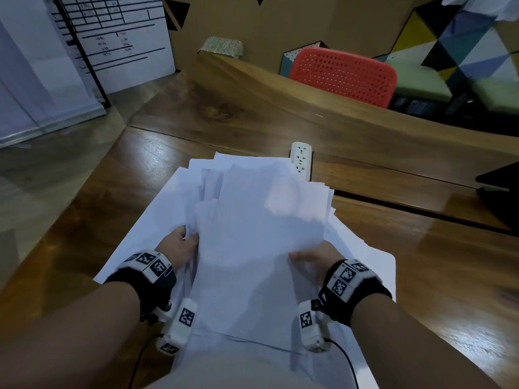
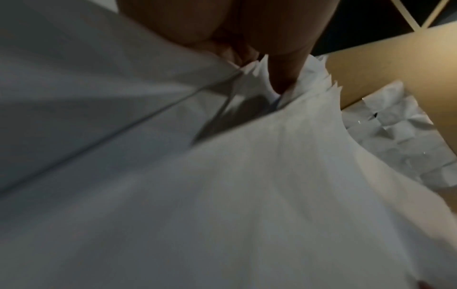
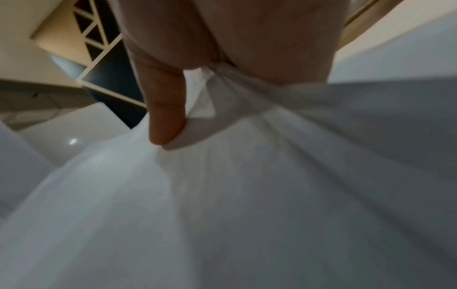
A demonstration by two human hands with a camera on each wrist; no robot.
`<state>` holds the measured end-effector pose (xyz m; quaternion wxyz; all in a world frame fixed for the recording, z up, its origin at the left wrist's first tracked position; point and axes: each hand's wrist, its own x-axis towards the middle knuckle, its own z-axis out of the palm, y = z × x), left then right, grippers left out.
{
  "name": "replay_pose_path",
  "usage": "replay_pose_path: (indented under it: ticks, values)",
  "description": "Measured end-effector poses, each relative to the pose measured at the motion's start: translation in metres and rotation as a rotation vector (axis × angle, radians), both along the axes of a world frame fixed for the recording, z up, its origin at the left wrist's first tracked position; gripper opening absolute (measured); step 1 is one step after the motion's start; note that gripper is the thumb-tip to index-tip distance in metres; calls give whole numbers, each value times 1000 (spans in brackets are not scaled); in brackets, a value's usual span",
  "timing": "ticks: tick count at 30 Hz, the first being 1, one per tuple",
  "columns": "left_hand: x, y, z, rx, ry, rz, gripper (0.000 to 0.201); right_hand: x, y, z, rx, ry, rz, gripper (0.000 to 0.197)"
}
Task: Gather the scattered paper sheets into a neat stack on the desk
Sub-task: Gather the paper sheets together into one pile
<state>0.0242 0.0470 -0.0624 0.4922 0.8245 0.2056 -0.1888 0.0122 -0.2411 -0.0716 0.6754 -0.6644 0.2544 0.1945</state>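
Note:
A loose bundle of white paper sheets (image 1: 252, 220) is held above the wooden desk (image 1: 421, 262), its edges uneven and fanned at the far end. My left hand (image 1: 179, 245) grips the bundle's left edge, and the left wrist view shows the thumb (image 2: 284, 74) pressed into the sheets (image 2: 222, 195). My right hand (image 1: 311, 259) pinches the right edge, the thumb (image 3: 165, 117) lying on top of the paper (image 3: 247, 195) in the right wrist view. More white sheets (image 1: 362, 248) lie flat on the desk under the bundle.
A white power strip (image 1: 301, 160) lies on the desk just beyond the papers. A red perforated chair back (image 1: 342, 75) stands behind the desk's far edge. A dark object (image 1: 500, 181) sits at the right. Bare desk surface shows left and right of the papers.

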Motion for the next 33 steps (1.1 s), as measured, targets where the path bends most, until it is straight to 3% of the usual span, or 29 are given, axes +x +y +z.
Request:
replay_pose_path:
  ticks: [2, 4, 9, 12, 15, 18, 20, 22, 24, 26, 28, 30, 33]
  values:
    - [0, -2, 0, 76, 20, -65, 32, -4, -13, 0, 26, -18, -50, 50]
    - [0, -2, -3, 88, 46, -96, 33, -13, -32, 8, 90, -16, -116, 70]
    - [-4, 2, -6, 153, 61, -49, 59, -54, -110, 3, 133, 116, -297, 104]
    - [-11, -1, -4, 165, 71, 15, 69, -76, -140, -7, -24, 220, -301, 97]
    - [-17, -8, 3, 214, -14, 68, 64, -81, -152, -27, -215, 240, -357, 90]
    - [-22, -13, 9, 245, -85, 159, 50, -79, -126, -7, -413, 244, -357, 56]
    - [-27, -14, 11, 266, -104, 208, 45, -77, -113, 0, -480, 260, -383, 55]
    - [-34, -13, 15, 310, -114, 198, 54, -76, -107, -3, -518, 262, -353, 54]
    - [-38, -9, 15, 463, -108, 68, 76, -76, -100, -3, -521, 257, -333, 51]
    - [-35, -7, 15, 817, -72, -257, 91, -77, -93, -3, -543, 253, -311, 49]
    - [-22, -8, 10, 1007, -66, -581, 96, -78, -87, -1, -550, 238, -292, 45]
    - [-8, -16, 10, 973, -54, -771, 89, -79, -84, -1, -546, 220, -290, 40]
    - [11, -27, 19, 920, -27, -803, 79, -80, -85, -3, -529, 204, -292, 39]
